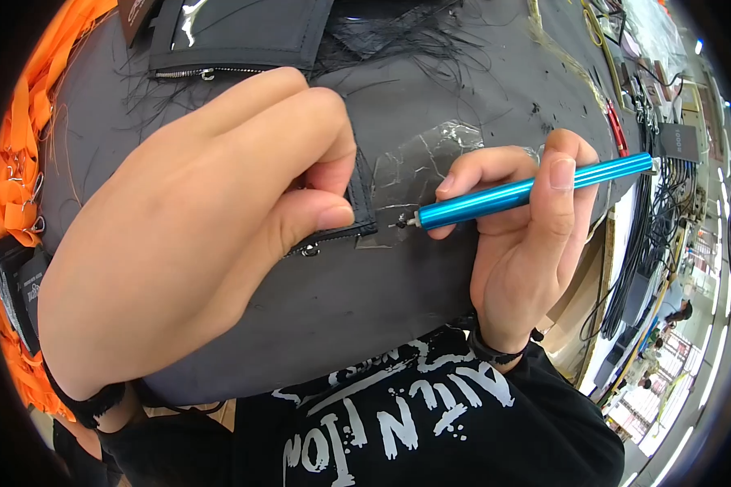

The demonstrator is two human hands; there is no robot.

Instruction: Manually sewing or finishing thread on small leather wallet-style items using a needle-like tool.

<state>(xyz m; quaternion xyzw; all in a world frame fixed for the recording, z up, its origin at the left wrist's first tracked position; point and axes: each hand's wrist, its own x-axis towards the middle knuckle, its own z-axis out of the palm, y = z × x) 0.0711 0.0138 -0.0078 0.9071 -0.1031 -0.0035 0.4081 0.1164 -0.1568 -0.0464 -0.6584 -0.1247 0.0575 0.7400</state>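
My right hand (536, 231) grips a blue metallic pen-shaped tool (495, 197), its thin, dark-tipped metal point directed left. That point is just off the right edge of a black zippered pouch (364, 207), apart from it. Over the pouch, my left hand (179, 195) is closed, with thumb and forefinger pinched together near its edge. Whatever lies between those fingers is hidden, and the hand covers most of the pouch. Below the thumb, part of the zipper with its metal pull (309, 250) shows. A crinkled patch of clear film (410, 166) lies under the tool's tip.
Another black zippered pouch (244, 49) lies at the far side among loose black threads (439, 57) on the grey work surface (341, 292). Orange straps (20, 154) with metal clips hang along the left. At right are a red-handled tool (616, 128), a dark box (679, 143) and black cables (638, 260).
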